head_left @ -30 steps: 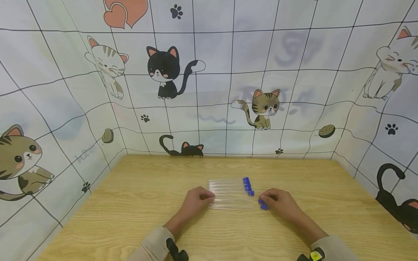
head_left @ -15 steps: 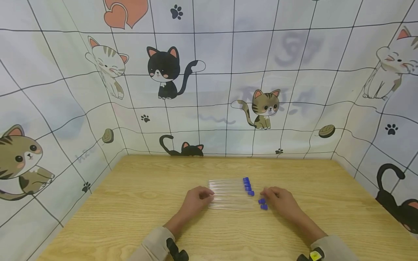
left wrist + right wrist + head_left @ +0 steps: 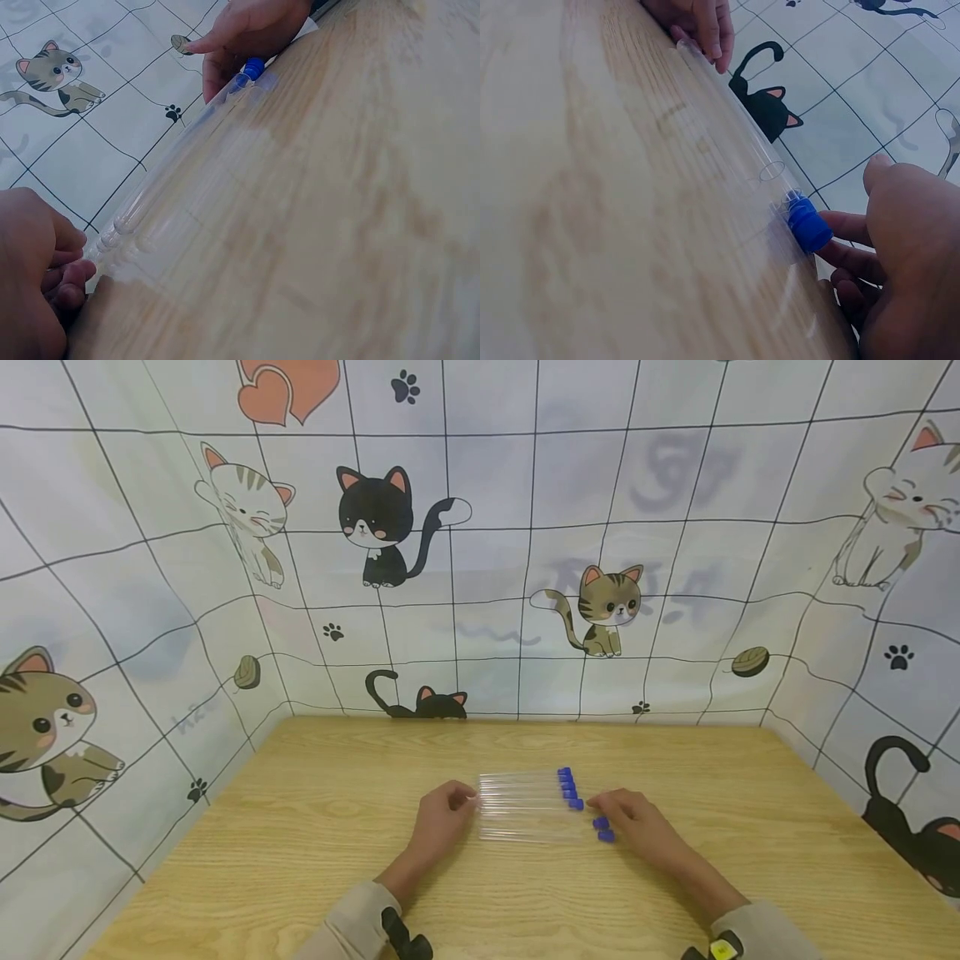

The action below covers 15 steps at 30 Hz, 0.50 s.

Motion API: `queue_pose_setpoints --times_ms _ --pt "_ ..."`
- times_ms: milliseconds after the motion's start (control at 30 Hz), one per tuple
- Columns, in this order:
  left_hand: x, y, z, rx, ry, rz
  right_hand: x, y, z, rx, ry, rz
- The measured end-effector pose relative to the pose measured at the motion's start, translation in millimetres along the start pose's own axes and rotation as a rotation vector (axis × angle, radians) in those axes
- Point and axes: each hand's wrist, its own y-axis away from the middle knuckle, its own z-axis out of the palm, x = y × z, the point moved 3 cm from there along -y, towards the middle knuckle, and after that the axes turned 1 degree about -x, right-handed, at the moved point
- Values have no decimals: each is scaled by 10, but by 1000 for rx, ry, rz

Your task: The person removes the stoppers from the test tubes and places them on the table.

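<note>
Several clear plastic tubes (image 3: 525, 808) lie side by side on the wooden table. Blue caps (image 3: 568, 783) line their right ends. Closer to me, two more blue caps (image 3: 606, 836) sit further right; whether tubes join them is hard to tell. My left hand (image 3: 442, 817) is at the tubes' left ends, fingers loosely bent, fingertips beside the ends. My right hand (image 3: 641, 825) reaches its fingers toward the caps. In the right wrist view, fingers lie behind a blue cap (image 3: 810, 227), apparently touching it, with the thumb (image 3: 881, 171) raised away.
The wooden table (image 3: 360, 760) reaches back to a cloth wall (image 3: 495, 560) printed with cats and grid lines. More of this cloth stands on both sides. A black strap (image 3: 405, 935) circles the left sleeve.
My left hand has drawn back slightly left and away from me, off the tubes to their ends. My right hand's fingertips moved slightly left toward the capped ends. The tubes look unmoved.
</note>
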Motion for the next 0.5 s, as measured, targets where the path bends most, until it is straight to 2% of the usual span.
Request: queue_pose_setpoints --times_ms 233,500 --pt "-23 2 24 8 -66 8 12 -23 16 -29 15 -66" --pt "-15 11 26 13 -68 21 22 -36 13 -21 43 -128"
